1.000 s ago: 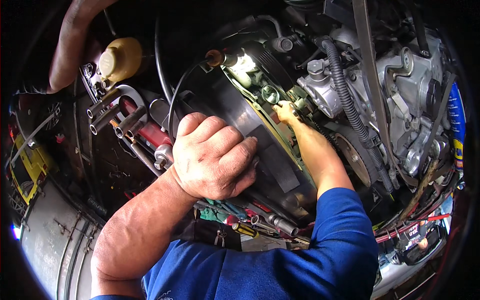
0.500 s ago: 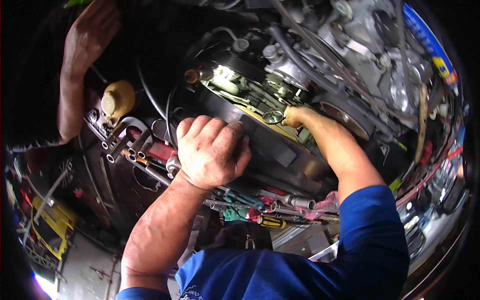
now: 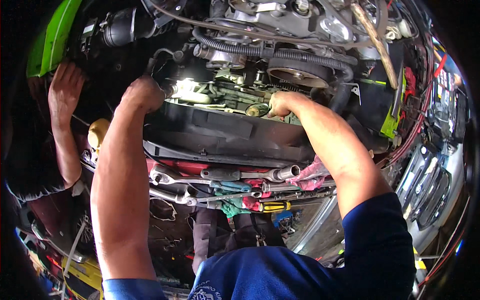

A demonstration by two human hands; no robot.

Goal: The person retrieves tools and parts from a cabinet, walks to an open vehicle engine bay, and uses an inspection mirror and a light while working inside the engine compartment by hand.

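Observation:
My left hand (image 3: 143, 95) is closed round the back end of a small flashlight (image 3: 171, 91) at the far left of the engine gap. Its beam falls brightly on the pale parts just right of it. Deeper in the same gap, my right hand (image 3: 284, 104) is closed beside a small round inspection mirror (image 3: 257, 109), apparently pinching its handle, which the fingers hide. The mirror tilts among the metal parts below the belt pulley (image 3: 300, 74). A black plastic panel (image 3: 225, 127) runs along the near side of both hands.
Ratchets (image 3: 170, 176), sockets, a yellow-black screwdriver (image 3: 275, 206) and pink rag (image 3: 312, 174) lie along the front edge. A ribbed hose (image 3: 240, 49) crosses the engine. Another person's hand (image 3: 67, 92) rests by a green panel (image 3: 52, 40) at left; a yellow cap (image 3: 98, 132) is nearby.
My left hand has gone from above the black panel, up and left, onto the flashlight. My right hand stays at the mirror. The view has turned and shifted.

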